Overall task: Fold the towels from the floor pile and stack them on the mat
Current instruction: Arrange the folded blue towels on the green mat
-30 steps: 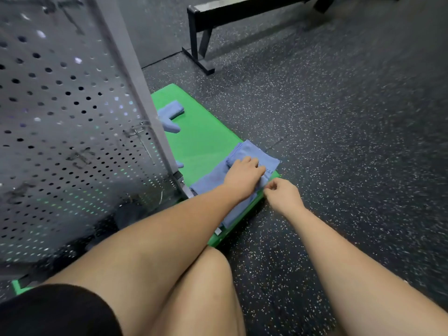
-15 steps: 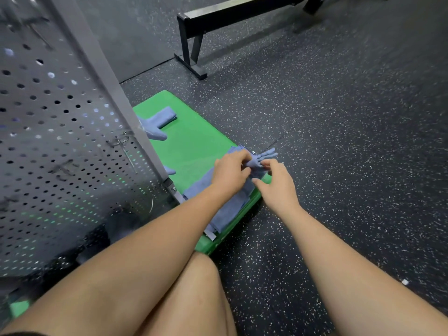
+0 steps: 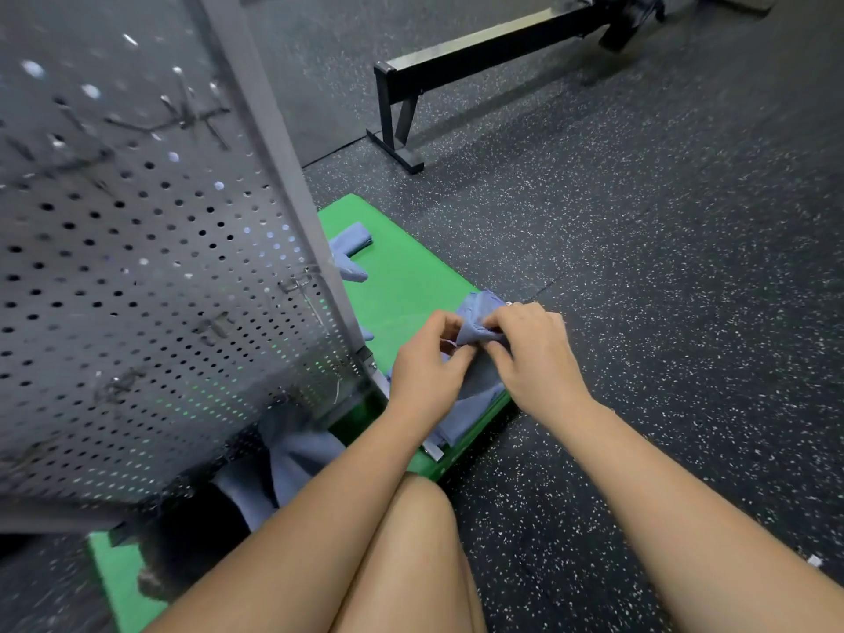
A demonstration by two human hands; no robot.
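Observation:
A blue towel (image 3: 475, 395) lies along the right edge of the green mat (image 3: 402, 285). Its far end is lifted and bunched between my two hands. My left hand (image 3: 427, 363) pinches that end from the left, and my right hand (image 3: 532, 354) pinches it from the right, both with fingers curled. Further blue towels (image 3: 351, 246) lie on the mat's far left, partly hidden behind the panel. More blue cloth (image 3: 292, 454) shows under the panel's lower edge, near my left forearm.
A grey perforated metal panel (image 3: 150, 267) with a slanted post stands over the mat's left side. A black bench frame (image 3: 456, 61) stands at the back on the speckled black rubber floor (image 3: 662, 267). My bare knee (image 3: 406, 555) is in the foreground.
My left hand went from pressing flat on the towel to pinching it. Both hands have lifted the towel's far end off the mat and drawn it toward me.

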